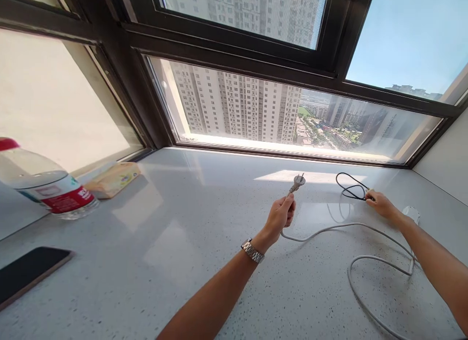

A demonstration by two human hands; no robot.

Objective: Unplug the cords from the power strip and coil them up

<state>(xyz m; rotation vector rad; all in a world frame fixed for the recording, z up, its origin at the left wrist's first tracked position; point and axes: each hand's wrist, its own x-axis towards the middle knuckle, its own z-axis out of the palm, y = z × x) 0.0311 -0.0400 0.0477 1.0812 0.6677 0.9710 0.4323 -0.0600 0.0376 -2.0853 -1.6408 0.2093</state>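
Your left hand (pixel 281 216) has its fingers clamped around the grey power plug (pixel 297 182), holding it prongs-up above the pale speckled surface (pixel 175 242). Its white cord (pixel 365 262) trails in loops across the surface to your right. Your right hand (pixel 380 203) pinches a thin black cable loop (pixel 349 188) lying near the window.

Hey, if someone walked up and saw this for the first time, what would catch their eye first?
Probably the left hand at centre, gripping a grey pronged power plug held up above the pale speckled stone sill. Its white cable loops right, where the right hand pinches a thin black cord loop. Far left lies a clear red-labelled plastic bottle.
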